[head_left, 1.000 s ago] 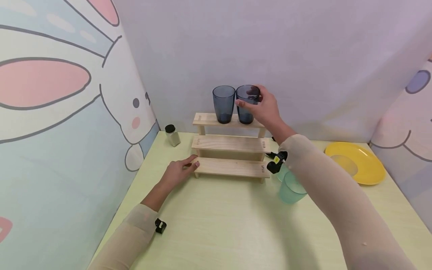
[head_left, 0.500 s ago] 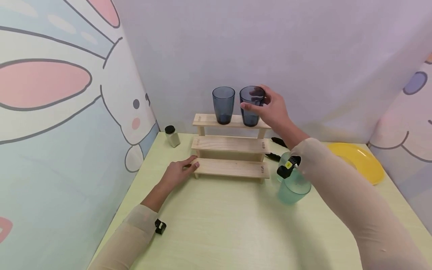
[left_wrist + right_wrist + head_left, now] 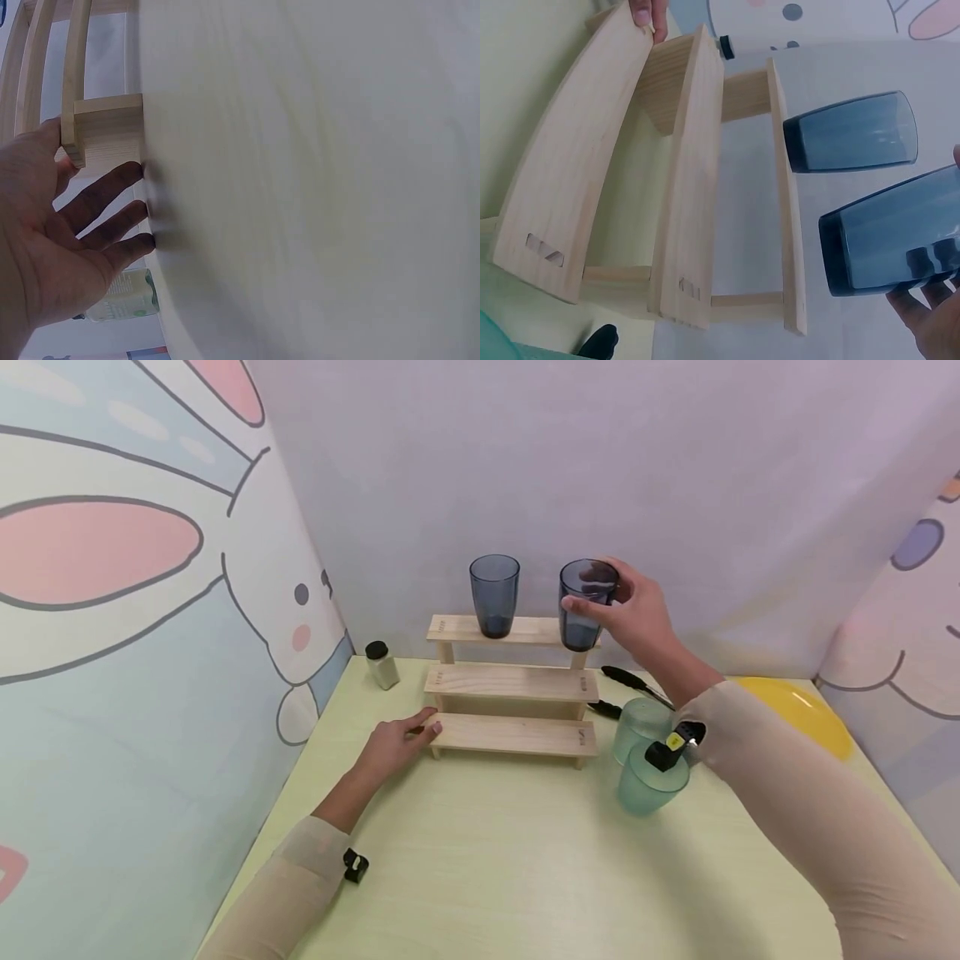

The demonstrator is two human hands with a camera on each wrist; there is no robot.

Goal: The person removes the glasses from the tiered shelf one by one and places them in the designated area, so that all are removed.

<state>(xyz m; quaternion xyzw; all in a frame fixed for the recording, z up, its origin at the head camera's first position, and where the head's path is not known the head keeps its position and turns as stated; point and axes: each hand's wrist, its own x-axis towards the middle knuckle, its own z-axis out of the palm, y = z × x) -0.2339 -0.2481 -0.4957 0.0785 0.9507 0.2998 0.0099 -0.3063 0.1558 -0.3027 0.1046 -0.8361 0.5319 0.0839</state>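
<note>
My right hand grips a dark blue drinking glass, thumb across its front and fingers behind. In the right wrist view that glass has its base off the top board, with a gap between them. A matching blue glass stands upright on the top step of a three-step wooden rack. At the rack's lowest step, my left hand pinches the left end between thumb and index finger. The left wrist view has the other fingers spread, tips at the tabletop.
Two pale green cups stand to the right of the rack, below my right forearm. Behind them lie black-handled utensils and a yellow plate, partly covered by the sleeve. A small black-capped jar stands at the back left.
The blue glass in my right hand has come away from the other glass, moving right and toward me to the top step's right end. My left hand stays at the rack.
</note>
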